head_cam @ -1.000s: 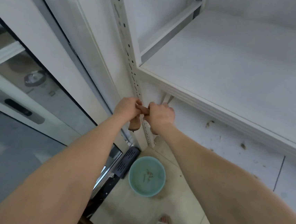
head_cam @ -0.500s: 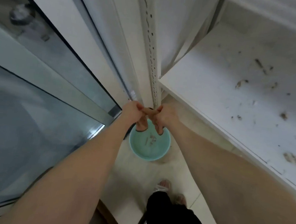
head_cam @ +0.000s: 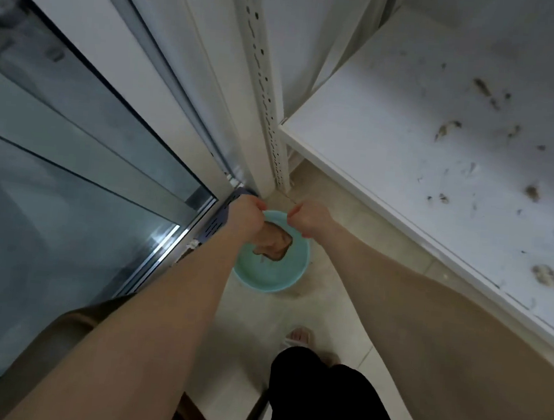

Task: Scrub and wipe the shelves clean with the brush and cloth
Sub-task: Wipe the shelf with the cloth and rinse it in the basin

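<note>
A brown cloth hangs from my left hand, which grips its upper end above a teal basin on the floor. My right hand is a curled fist just right of the cloth, a small gap away, with nothing visible in it. The white shelf to the right is speckled with brown dirt and smears. No brush is in view.
A perforated white upright post of the shelf unit stands just beyond my hands. A glass sliding door and its frame fill the left. My legs and a sandalled foot stand on the tiled floor below the basin.
My view has tilted down towards the floor and basin. My hands, which were pressed together twisting the cloth, have come apart; the cloth now hangs from the left hand alone.
</note>
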A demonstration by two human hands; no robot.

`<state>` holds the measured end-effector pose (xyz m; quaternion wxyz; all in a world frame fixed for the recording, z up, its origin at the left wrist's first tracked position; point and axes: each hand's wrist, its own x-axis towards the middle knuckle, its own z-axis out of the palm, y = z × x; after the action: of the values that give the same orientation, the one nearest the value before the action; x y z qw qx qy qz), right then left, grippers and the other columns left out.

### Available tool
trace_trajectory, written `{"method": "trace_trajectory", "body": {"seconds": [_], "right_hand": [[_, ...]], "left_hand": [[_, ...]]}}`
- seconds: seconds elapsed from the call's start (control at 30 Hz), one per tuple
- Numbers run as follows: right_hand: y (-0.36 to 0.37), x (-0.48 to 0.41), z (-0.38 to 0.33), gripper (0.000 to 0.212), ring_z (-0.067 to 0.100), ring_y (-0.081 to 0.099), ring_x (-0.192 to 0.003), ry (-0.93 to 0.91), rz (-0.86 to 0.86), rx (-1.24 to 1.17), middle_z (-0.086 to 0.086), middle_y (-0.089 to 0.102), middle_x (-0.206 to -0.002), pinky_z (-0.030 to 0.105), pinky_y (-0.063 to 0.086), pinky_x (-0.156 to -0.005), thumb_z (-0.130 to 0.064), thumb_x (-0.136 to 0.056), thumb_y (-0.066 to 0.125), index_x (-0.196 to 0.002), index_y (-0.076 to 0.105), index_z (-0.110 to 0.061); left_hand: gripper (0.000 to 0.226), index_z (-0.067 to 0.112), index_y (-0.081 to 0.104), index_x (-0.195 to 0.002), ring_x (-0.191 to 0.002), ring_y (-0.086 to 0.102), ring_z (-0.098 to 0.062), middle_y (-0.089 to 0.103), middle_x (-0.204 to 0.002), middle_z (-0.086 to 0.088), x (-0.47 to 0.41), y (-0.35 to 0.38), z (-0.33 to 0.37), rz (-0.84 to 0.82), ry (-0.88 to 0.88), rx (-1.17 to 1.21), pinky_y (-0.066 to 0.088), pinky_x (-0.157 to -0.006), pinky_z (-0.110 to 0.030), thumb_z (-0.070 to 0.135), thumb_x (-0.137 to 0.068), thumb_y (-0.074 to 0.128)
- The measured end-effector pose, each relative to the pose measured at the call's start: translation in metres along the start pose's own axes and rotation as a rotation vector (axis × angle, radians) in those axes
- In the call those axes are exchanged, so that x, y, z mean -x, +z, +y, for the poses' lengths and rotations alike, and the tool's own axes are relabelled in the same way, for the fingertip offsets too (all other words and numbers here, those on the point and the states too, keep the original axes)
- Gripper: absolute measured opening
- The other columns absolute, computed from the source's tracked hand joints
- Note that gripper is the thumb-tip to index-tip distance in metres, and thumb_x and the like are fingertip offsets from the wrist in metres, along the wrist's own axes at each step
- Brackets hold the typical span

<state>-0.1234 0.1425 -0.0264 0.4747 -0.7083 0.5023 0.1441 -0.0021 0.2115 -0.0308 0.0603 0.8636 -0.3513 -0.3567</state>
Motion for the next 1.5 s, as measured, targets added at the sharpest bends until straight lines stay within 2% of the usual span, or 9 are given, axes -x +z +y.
{"method": "trace_trajectory", "body": {"seconds": [0.1, 0.23, 0.43, 0.8, 1.0, 1.2, 1.33, 1.4, 1.5], "right_hand": [[-0.027, 0.024, -0.009, 0.019, 0.024, 0.06, -0.096, 0.027, 0.024, 0.046, 0.014, 0.062, -0.095, 0.029, 0.048, -0.077, -0.007, -0.093, 0.047, -0.101, 0.064, -0.003], [-0.072, 0.07, -0.021, 0.031, 0.023, 0.059, -0.113, 0.054, 0.104, 0.034, 0.01, 0.062, -0.124, 0.029, 0.048, -0.092, -0.008, -0.094, 0.048, -0.122, 0.063, -0.006], [-0.152, 0.14, -0.018, 0.036, 0.026, 0.054, -0.118, 0.11, 0.265, -0.026, 0.01, 0.057, -0.129, 0.032, 0.047, -0.095, -0.016, -0.092, 0.052, -0.126, 0.059, -0.006], [-0.249, 0.254, 0.041, 0.013, 0.023, 0.058, -0.082, 0.332, 0.368, -0.146, 0.008, 0.061, -0.087, 0.026, 0.044, -0.064, -0.012, -0.091, 0.053, -0.095, 0.063, -0.005], [-0.274, 0.315, 0.101, 0.01, 0.019, 0.052, -0.071, 0.379, 0.379, -0.121, 0.005, 0.056, -0.081, 0.025, 0.039, -0.058, -0.016, -0.091, 0.054, -0.088, 0.059, -0.008], [-0.279, 0.376, 0.169, 0.032, 0.016, 0.039, -0.053, 0.394, 0.381, -0.114, 0.002, 0.039, -0.062, 0.024, 0.032, -0.047, -0.014, -0.089, 0.054, -0.062, 0.037, -0.015], [-0.282, 0.421, 0.218, 0.013, 0.02, 0.053, -0.072, 0.391, 0.383, -0.114, 0.007, 0.057, -0.085, 0.027, 0.044, -0.06, -0.019, -0.092, 0.057, -0.091, 0.062, -0.006], [-0.283, 0.444, 0.247, 0.028, 0.024, 0.059, -0.087, 0.412, 0.394, -0.137, 0.011, 0.063, -0.107, 0.031, 0.051, -0.072, -0.02, -0.093, 0.057, -0.115, 0.062, -0.004], [-0.285, 0.474, 0.279, 0.034, 0.026, 0.06, -0.1, 0.435, 0.413, -0.143, 0.011, 0.061, -0.12, 0.032, 0.052, -0.08, -0.022, -0.094, 0.057, -0.122, 0.06, -0.004]], "left_hand": [[0.03, 0.008, 0.066, -0.119, -0.115, 0.057, -0.024, 0.063, -0.125, -0.009, 0.02, -0.023, 0.032, -0.04, 0.042, 0.029, 0.042, -0.095, -0.026, 0.008, -0.093, 0.051], [0.025, 0.009, 0.07, -0.11, -0.106, 0.062, -0.023, 0.066, -0.117, -0.009, 0.056, -0.052, 0.091, -0.111, 0.1, 0.047, 0.049, -0.092, -0.028, 0.016, -0.09, 0.057], [0.026, 0.012, 0.069, -0.112, -0.104, 0.063, -0.026, 0.067, -0.115, -0.009, 0.106, -0.092, 0.186, -0.169, 0.239, -0.004, 0.049, -0.084, -0.029, 0.02, -0.093, 0.054], [0.029, 0.006, 0.065, -0.114, -0.106, 0.062, -0.025, 0.064, -0.112, -0.011, 0.204, -0.085, 0.333, -0.383, 0.403, -0.204, 0.052, -0.078, -0.033, 0.014, -0.09, 0.051], [0.029, 0.008, 0.063, -0.115, -0.096, 0.063, -0.022, 0.062, -0.104, -0.009, 0.263, -0.047, 0.384, -0.408, 0.459, -0.277, 0.051, -0.076, -0.032, 0.015, -0.091, 0.049], [0.031, 0.005, 0.059, -0.121, -0.098, 0.061, -0.022, 0.062, -0.111, -0.011, 0.333, 0.008, 0.415, -0.411, 0.485, -0.365, 0.051, -0.08, -0.034, 0.018, -0.094, 0.049], [0.033, 0.005, 0.055, -0.125, -0.103, 0.061, -0.023, 0.06, -0.12, -0.013, 0.375, 0.049, 0.436, -0.404, 0.489, -0.374, 0.051, -0.082, -0.033, 0.019, -0.095, 0.05], [0.034, 0.004, 0.055, -0.125, -0.099, 0.061, -0.024, 0.062, -0.117, -0.014, 0.396, 0.072, 0.445, -0.421, 0.505, -0.375, 0.05, -0.08, -0.033, 0.019, -0.095, 0.05], [0.034, 0.003, 0.056, -0.121, -0.102, 0.063, -0.027, 0.063, -0.114, -0.015, 0.422, 0.101, 0.455, -0.412, 0.551, -0.419, 0.052, -0.082, -0.036, 0.023, -0.095, 0.05]]}}
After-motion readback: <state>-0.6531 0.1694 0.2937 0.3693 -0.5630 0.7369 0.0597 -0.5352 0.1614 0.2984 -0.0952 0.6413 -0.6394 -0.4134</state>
